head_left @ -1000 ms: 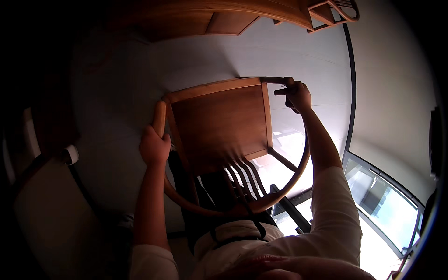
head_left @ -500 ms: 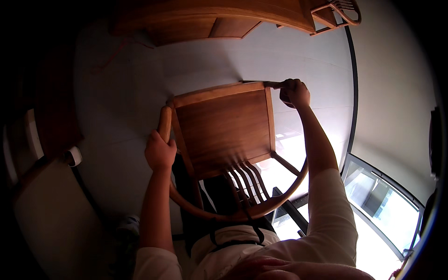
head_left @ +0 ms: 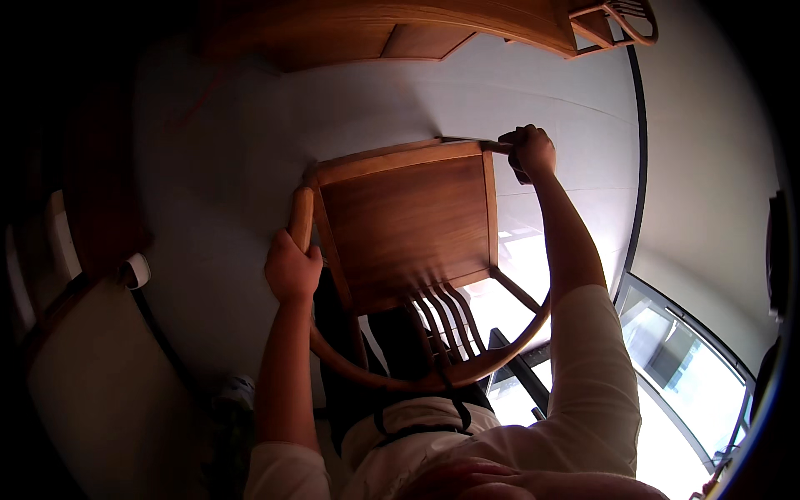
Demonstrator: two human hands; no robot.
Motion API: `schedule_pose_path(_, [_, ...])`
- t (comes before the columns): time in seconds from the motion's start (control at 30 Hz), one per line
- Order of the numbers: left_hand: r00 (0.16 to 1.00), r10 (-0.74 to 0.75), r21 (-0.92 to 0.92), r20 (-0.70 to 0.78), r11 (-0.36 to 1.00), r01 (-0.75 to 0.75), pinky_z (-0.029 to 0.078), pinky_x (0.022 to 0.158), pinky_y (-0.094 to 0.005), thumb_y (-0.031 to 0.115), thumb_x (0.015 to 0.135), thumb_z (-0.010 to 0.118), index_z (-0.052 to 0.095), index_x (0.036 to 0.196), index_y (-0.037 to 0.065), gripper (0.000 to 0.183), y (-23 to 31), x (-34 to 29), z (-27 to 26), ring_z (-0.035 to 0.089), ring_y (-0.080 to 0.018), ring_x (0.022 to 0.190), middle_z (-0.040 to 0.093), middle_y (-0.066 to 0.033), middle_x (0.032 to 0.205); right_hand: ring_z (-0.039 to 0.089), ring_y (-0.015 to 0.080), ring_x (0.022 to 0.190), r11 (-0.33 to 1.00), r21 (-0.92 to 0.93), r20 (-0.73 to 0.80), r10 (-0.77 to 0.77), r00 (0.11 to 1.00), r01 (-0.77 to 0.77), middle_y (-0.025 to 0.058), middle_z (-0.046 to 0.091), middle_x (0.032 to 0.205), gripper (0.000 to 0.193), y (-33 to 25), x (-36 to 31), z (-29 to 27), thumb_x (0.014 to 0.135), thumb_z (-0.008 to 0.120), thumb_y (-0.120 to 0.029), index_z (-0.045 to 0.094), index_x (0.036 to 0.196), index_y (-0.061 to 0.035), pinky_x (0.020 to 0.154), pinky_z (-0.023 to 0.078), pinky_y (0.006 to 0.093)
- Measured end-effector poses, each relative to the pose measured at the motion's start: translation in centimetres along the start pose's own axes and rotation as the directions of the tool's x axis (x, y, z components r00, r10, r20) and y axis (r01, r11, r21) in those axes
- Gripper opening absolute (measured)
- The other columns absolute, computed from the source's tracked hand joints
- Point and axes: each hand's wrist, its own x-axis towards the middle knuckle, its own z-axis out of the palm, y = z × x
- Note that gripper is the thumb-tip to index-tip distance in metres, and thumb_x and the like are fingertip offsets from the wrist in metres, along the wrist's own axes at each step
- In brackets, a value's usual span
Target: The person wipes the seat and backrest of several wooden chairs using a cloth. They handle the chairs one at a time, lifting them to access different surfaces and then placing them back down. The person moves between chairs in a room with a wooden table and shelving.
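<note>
A wooden armchair [head_left: 408, 221] with a flat brown seat, a slatted back and a curved rail stands in front of me, its back toward my body. My left hand [head_left: 292, 265] is closed round the left armrest [head_left: 302, 212], whose rounded end sticks out past my fingers. At the far right corner of the seat, my right hand [head_left: 535, 152] is closed at the front end of the right armrest. Something dark shows under those fingers; shadow hides whether it is armrest or a separate thing. My right forearm covers part of the curved rail.
A large wooden table [head_left: 400, 33] stands beyond the chair, with another wooden chair [head_left: 621, 23] at its right end. A pale wall rises at the right, above a bright glass pane [head_left: 687, 358]. A pale panel [head_left: 100, 350] stands at the left over the grey floor [head_left: 225, 125].
The whole view has shifted slightly, with the chair a little further right in it. Both hands keep their places on the armrests; my right hand's grip has turned a little.
</note>
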Motion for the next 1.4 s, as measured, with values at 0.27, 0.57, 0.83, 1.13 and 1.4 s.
schedule_pose_path(0.27, [1.0,0.014,0.018,-0.004,1.0,-0.014,0.06,0.077,-0.0446,0.031,0.085,0.075,0.057,0.114,0.003,0.044,-1.0,0.5,0.5,0.072,-0.0323,0.089,0.069,-0.0148,0.097,0.071,0.029,0.1,0.697,-0.568,0.318,-0.305,0.898,0.438,0.0074,0.069,0.103,0.025,-4.7,-0.4,1.7,0.094,0.066,-0.032,0.065,0.111,-0.0131,0.085,0.056,0.046])
schedule_pose_path(0.57, [0.989,-0.046,-0.004,0.14,0.999,0.047,0.059,0.085,-0.0457,0.029,0.086,0.072,0.056,0.122,0.002,0.048,0.9,0.7,-1.0,0.071,-0.0331,0.098,0.069,-0.0151,0.111,0.02,0.0378,0.156,0.988,0.126,0.234,-0.113,0.966,0.086,0.0191,0.02,0.17,0.088,-14.8,-17.1,25.1,0.094,0.058,-0.053,0.025,0.163,-0.008,0.123,0.026,0.0539])
schedule_pose_path(0.83, [0.998,-0.022,0.025,0.051,0.999,0.021,0.059,0.084,-0.0458,0.031,0.085,0.071,0.054,0.122,0.001,0.05,0.3,0.3,-0.1,0.07,-0.0348,0.098,0.067,-0.0153,0.11,0.038,0.0317,0.147,0.709,0.152,0.233,-0.703,0.672,0.689,0.0114,0.041,0.158,0.066,-19.7,-32.5,26.1,0.093,0.061,-0.026,0.04,0.154,-0.0104,0.119,0.034,0.0469])
schedule_pose_path(1.13, [1.0,0.003,0.017,0.031,1.0,-0.003,0.06,0.082,-0.0442,0.028,0.085,0.073,0.055,0.119,0.001,0.047,0.7,0.3,0.1,0.071,-0.0323,0.095,0.068,-0.0139,0.106,0.055,0.0366,0.122,0.909,0.246,0.345,-0.407,0.846,0.337,0.0123,0.056,0.129,0.049,-12.3,-18.6,22.3,0.081,0.076,-0.022,0.06,0.127,-0.0167,0.097,0.052,0.0512])
schedule_pose_path(1.4, [1.0,0.024,0.039,0.005,0.999,-0.024,0.061,0.081,-0.0434,0.03,0.086,0.073,0.055,0.118,0.002,0.046,0.0,0.2,0.3,0.071,-0.0313,0.094,0.068,-0.0134,0.106,0.035,0.0405,0.146,0.958,0.243,0.047,-0.167,0.985,0.151,0.0126,0.043,0.155,0.061,-16.1,-18.9,22.9,0.087,0.066,-0.026,0.054,0.146,-0.0218,0.115,0.036,0.0605])
